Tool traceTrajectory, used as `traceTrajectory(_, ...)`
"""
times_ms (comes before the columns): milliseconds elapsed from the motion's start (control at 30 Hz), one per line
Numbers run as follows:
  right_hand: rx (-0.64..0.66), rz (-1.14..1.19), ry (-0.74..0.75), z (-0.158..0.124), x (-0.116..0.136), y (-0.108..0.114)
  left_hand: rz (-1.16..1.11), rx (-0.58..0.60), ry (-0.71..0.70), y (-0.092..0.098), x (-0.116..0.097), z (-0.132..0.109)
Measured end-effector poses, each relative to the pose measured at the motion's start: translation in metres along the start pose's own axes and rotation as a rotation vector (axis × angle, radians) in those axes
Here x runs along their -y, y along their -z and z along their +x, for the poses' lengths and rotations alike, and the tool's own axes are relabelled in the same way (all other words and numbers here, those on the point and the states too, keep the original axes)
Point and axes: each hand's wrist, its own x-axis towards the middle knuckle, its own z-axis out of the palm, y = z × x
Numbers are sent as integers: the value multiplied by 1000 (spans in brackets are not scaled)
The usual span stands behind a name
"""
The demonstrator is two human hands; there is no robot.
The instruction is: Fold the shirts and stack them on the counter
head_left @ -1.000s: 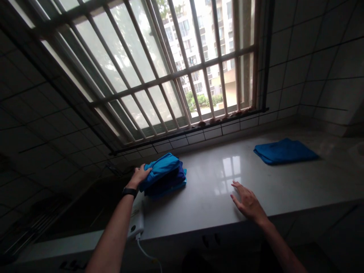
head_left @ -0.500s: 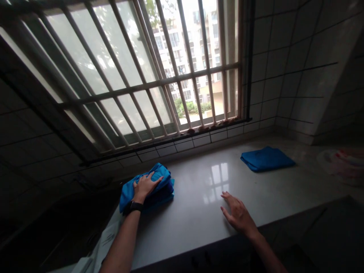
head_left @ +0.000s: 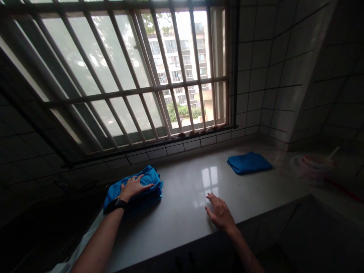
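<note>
My left hand (head_left: pixel 133 186) lies spread on top of a pile of blue cloth (head_left: pixel 152 176) at the left of the pale countertop (head_left: pixel 182 220). The pile has several layers, and darker blue shows along its right side. A dark watch sits on my left wrist. My right hand (head_left: pixel 220 212) is over the counter near its front edge, fingers apart and holding nothing. Whether its fingertips touch the surface, I cannot tell. Farther back on the right lies a flat, folded blue cloth (head_left: pixel 249 163), apart from both hands.
A barred window (head_left: pixel 136 87) rises behind the counter. At the far right stands a pinkish container (head_left: pixel 315 163) with a light handle sticking up. The area left of the counter is too dark to make out. Dark cabinet fronts (head_left: pixel 273 231) run below the counter edge.
The view has turned slightly right, so everything sits farther left in the picture, and more of the container shows. Both hands keep nearly the same pose and place on the counter.
</note>
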Motion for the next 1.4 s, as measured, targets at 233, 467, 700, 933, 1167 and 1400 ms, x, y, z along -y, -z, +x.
traceTrajectory(233,35,11,-36,4,5,4,265,56,41,7,-12,-11)
traceTrajectory(467,81,16,-32,6,8,8,176,-132,-91,28,-59,-24)
traceTrajectory(700,58,31,-26,6,7,9,-563,254,-193,-2,-119,-150)
traceTrajectory(933,108,12,-28,6,9,14,-885,228,57,-93,-101,-226)
traceTrajectory(1167,117,-36,-54,6,10,15,-934,255,32,-102,-88,-230)
traceTrajectory(1400,180,-73,-62,9,10,16,-823,311,-49,-104,-88,-230)
